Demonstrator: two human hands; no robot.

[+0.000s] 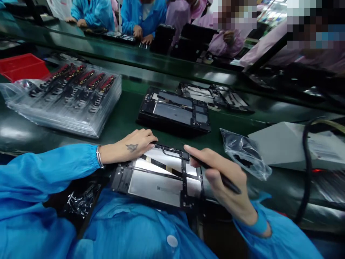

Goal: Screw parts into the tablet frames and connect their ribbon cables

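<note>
Close to my body, an opened tablet (pixel 157 187) tilts at the table's near edge, its silver panels, dark strap and black frame facing up. My left hand (pixel 134 144) is closed over its far left edge, fingers curled at the rim. In my right hand (pixel 229 180) a slim black pen-like tool (pixel 201 162) is pinched between thumb and fingers. Its tip lies near the tablet's far right edge; whether it touches cannot be made out. Beyond my hands lies a stack of similar opened tablets (pixel 175 109).
At left stand stacked clear plastic trays (pixel 88 115) of small parts, beside a red bin (pixel 24 66). More opened frames (pixel 215 95) lie behind. A clear bag (pixel 245 153), white box (pixel 283 144) and black cable (pixel 306 172) are at right. Co-workers (pixel 144 18) sit across the line.
</note>
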